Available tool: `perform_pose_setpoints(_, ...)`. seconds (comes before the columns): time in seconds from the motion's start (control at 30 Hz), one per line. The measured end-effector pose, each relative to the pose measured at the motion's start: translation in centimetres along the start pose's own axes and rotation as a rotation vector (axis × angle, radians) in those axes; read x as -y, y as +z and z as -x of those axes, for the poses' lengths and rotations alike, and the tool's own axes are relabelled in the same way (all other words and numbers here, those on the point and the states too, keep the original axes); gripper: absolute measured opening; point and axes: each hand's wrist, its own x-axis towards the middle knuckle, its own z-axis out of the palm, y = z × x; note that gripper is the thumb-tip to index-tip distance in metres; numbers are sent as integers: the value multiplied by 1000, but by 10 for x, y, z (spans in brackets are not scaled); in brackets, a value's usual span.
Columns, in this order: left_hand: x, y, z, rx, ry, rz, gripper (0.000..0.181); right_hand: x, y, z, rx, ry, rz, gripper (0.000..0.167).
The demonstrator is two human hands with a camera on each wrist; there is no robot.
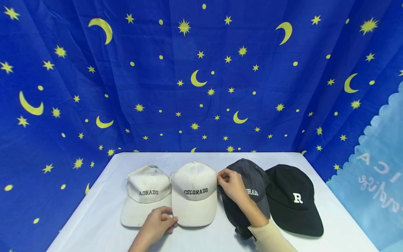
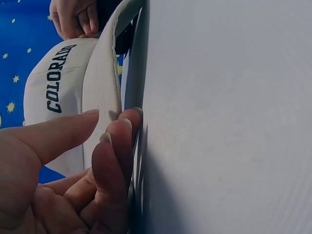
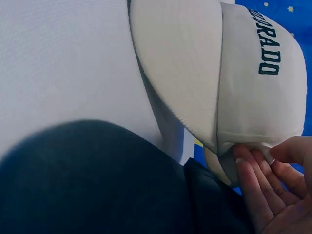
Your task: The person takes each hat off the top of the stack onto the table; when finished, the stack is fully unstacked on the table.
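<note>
A cream cap (image 1: 194,196) lettered COLORADO stands second from left, brim toward me. My left hand (image 1: 158,223) is at the front left corner of its brim. In the left wrist view, the thumb (image 2: 73,129) lies over the brim (image 2: 101,92), and the curled fingers are at its edge. My right hand (image 1: 232,182) pinches the right lower edge of the same cap's crown. The right wrist view shows its fingertips (image 3: 243,158) tucked at the rim. Part of the dark grey cap (image 1: 255,175) is hidden behind my right hand and forearm.
Another cream cap (image 1: 148,187), its crown somewhat slumped, sits close on the left. At the right end, a black cap (image 1: 296,203) with a white R adjoins the grey one. All rest on a white table (image 1: 100,210), with a blue star-patterned curtain (image 1: 170,91) behind.
</note>
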Motion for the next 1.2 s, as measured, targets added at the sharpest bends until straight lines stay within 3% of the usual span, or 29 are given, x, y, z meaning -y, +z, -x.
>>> perform_pose_setpoints(0.17, -2, 3, -1, 11, 24, -22, 42, -2, -6, 0, 0, 9, 3, 5)
perform_pose_setpoints(0.3, -4, 5, -2, 6, 51, -92, 39, -3, -9, 0, 1, 26, -1, 5)
perform_pose_setpoints(0.63, -7, 11, -5, -91, 94, -293, 23, -6, -8, 0, 4, 40, 45, 5)
perform_pose_setpoints(1.2, -8, 11, -7, -138, 72, -342, 29, -8, -4, 0, 34, 28, 63, 5)
